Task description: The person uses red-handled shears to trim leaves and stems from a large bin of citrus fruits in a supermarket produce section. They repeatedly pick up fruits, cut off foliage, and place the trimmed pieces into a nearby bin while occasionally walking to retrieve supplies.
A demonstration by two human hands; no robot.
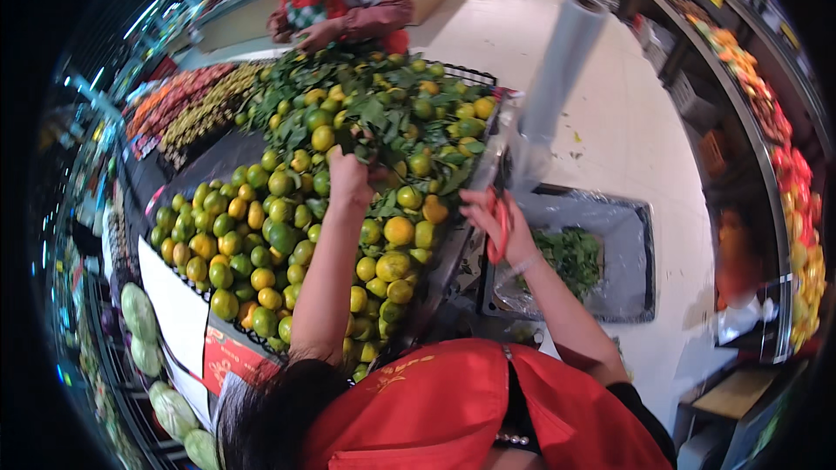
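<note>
My left hand [351, 177] reaches into a heap of green and yellow mandarins [281, 238] at the border of its leafy part. Its fingers are partly hidden among fruit and leaves [369, 111], so what it holds is unclear. At the right edge of the display my right hand [513, 228] grips red-handled scissors [498, 228], the blades pointing away from me. Below and right of that hand stands a dark-rimmed crate [643, 261] lined with clear plastic. Cut green leaves [578, 254] lie inside it.
A roll of plastic bags [565, 59] rises beside the display's right corner. Across the heap, a co-worker in a red vest [339, 0] handles something small. Fruit shelves [744, 91] run along the right; cabbages [138, 313] sit at the left.
</note>
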